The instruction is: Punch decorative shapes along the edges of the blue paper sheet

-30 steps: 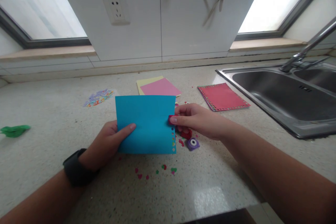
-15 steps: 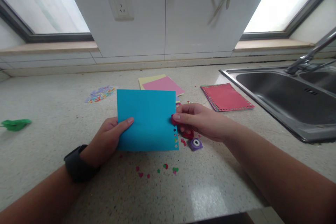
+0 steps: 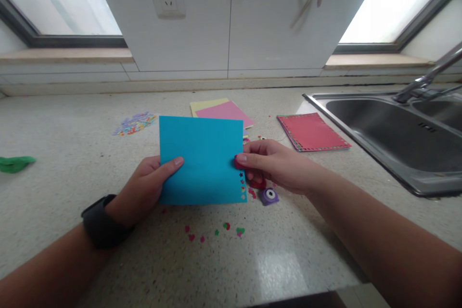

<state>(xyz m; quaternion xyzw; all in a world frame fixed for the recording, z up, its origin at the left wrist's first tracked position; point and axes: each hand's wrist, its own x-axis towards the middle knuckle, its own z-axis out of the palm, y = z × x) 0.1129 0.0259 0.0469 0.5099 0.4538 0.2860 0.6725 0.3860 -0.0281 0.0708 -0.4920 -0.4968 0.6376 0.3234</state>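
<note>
On the far left of the speckled bench (image 3: 54, 211) lies a green scrap (image 3: 14, 163), with a heap of coloured punch-outs (image 3: 134, 123) farther in. The left hand (image 3: 144, 190) pinches the blue sheet (image 3: 202, 159) at its left edge, thumb on the front, holding it upright between both hands. The right hand (image 3: 274, 163) squeezes a small red punch (image 3: 239, 163) clamped over the sheet's right edge, above a column of punched holes. A purple punch (image 3: 269, 196) sits just below that hand; a red card (image 3: 311, 132) and the sink (image 3: 397, 130) lie beyond.
</note>
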